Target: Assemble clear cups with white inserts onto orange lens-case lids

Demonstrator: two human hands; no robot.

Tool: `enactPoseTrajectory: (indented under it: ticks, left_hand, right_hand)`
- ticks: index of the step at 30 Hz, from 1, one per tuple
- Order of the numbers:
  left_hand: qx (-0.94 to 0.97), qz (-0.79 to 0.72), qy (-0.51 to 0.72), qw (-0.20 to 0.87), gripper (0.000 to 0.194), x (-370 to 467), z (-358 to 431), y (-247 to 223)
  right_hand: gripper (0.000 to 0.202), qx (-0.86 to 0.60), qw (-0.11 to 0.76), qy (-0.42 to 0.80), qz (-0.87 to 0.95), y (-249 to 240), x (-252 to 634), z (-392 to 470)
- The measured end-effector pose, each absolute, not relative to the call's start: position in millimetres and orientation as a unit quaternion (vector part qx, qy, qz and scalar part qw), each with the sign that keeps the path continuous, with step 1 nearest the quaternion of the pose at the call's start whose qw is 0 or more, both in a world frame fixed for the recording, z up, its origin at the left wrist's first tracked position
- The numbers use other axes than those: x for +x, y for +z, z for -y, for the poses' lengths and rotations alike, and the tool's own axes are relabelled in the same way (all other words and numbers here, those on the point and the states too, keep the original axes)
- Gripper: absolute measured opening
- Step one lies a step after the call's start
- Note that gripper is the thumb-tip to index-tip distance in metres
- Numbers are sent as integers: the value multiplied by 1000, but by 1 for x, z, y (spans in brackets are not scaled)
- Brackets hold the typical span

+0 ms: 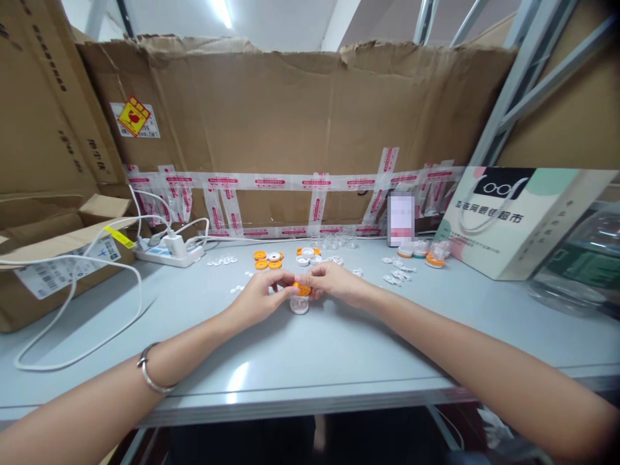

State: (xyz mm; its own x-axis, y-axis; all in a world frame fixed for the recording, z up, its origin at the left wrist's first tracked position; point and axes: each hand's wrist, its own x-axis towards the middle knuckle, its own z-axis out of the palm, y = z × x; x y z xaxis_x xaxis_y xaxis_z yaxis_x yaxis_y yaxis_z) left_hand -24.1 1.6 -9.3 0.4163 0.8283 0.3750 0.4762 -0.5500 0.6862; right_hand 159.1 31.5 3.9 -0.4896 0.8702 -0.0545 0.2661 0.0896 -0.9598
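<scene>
An orange round part (pixel 303 290) is pinched between my left hand (pixel 264 294) and my right hand (pixel 334 282), near the middle of the grey table. Just below it a white and clear round piece (pixel 299 306) rests on the tabletop. Beyond my hands lie several orange discs (pixel 261 264) and white round parts (pixel 303 261). Small white pieces (pixel 237 289) are scattered left of my left hand, and more small white pieces (pixel 398 276) lie to the right. Clear round covers (pixel 339 240) stand farther back.
A power strip (pixel 169 254) with white cables sits at the back left, beside an open cardboard box (pixel 62 258). At the back right are a phone (pixel 401 219), orange and green round pieces (pixel 434 259), a paper bag (pixel 504 226) and a large plastic bottle (pixel 581 265).
</scene>
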Motion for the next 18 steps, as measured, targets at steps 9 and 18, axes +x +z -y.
enactPoseTrajectory:
  ticks: [9, 18]
  left_hand:
    - [793, -414, 341, 290, 24, -28, -3, -7]
    - [737, -430, 360, 376, 23, -32, -11, -18]
  right_hand:
    - [33, -349, 281, 534, 716, -4, 167, -36]
    - [55, -373, 252, 372, 812, -9, 179, -31]
